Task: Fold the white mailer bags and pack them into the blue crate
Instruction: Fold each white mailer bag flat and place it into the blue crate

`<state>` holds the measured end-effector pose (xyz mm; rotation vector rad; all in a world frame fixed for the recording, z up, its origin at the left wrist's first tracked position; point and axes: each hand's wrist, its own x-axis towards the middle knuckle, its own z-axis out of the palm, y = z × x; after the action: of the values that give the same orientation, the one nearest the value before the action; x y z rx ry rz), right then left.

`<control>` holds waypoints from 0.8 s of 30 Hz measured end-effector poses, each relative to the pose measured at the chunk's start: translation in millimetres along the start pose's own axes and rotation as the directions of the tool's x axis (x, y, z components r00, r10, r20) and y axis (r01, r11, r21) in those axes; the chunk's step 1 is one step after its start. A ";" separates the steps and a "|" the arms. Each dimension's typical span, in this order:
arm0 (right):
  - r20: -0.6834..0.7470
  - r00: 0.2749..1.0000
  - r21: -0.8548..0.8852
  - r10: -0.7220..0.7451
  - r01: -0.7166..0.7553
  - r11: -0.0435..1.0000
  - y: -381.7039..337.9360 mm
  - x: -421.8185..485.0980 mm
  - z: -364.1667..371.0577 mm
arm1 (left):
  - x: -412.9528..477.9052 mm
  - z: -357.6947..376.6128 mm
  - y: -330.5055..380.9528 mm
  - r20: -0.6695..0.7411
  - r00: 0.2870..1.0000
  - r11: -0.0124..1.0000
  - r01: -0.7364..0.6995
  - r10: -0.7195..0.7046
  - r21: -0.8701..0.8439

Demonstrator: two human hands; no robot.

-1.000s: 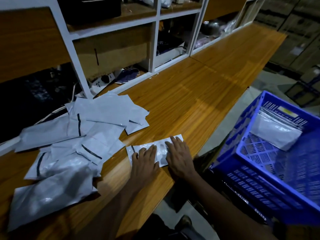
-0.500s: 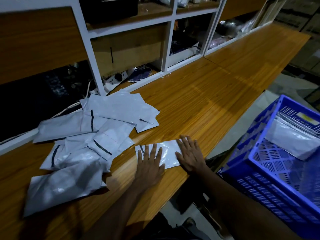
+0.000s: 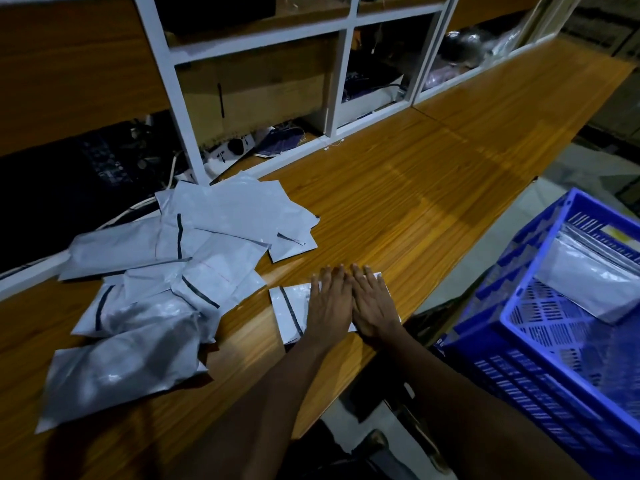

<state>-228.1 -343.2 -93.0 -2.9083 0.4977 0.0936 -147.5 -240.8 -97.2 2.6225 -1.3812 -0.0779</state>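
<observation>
Grips lay flat, fingers straight, clasping nothing: left grip (image 3: 330, 306) and right grip (image 3: 375, 308) side by side pressed a white mailer bag (image 3: 282, 306) at the bench (image 3: 415, 209) near edge. Loose mailer pile (image 3: 180, 271) sat left; blue crate (image 3: 519, 393) right, folded bag (image 3: 588, 282) inside.

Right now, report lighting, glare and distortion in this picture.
Head view: dim, lower shelf bays nearly black; a pale sheen crosses the brown wooden counter; the crumpled white plastic mailer pile glints; the wide lens bows the white shelf frame; the left hand and right hand look sharp.
</observation>
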 end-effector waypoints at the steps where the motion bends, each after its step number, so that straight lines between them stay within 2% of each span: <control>1: 0.008 1.000 -0.003 -0.007 0.007 1.000 3.1 2.1 -0.5 | 0.7 2.2 1.0 0.009 1.000 1.000 -0.002 0.002 0.005; 8: 0.040 0.999 -0.024 0.004 -0.003 1.000 20.3 21.7 3.1 | -0.7 18.5 -0.7 0.051 0.997 0.998 0.050 -0.051 0.028; 13: 0.014 1.000 -0.020 0.011 -0.011 1.000 20.6 25.7 3.3 | -3.6 29.7 -5.9 -0.005 0.999 0.999 0.048 -0.048 0.006; 24: 0.013 1.000 -0.010 0.021 -0.020 1.000 24.9 26.6 7.3 | -10.6 29.8 -11.6 -0.059 0.976 0.976 0.203 -0.208 -0.079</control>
<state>-211.6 -373.5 -107.0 -2.9109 0.5266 0.1179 -147.9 -229.6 -128.9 2.6722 -1.0625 -0.0654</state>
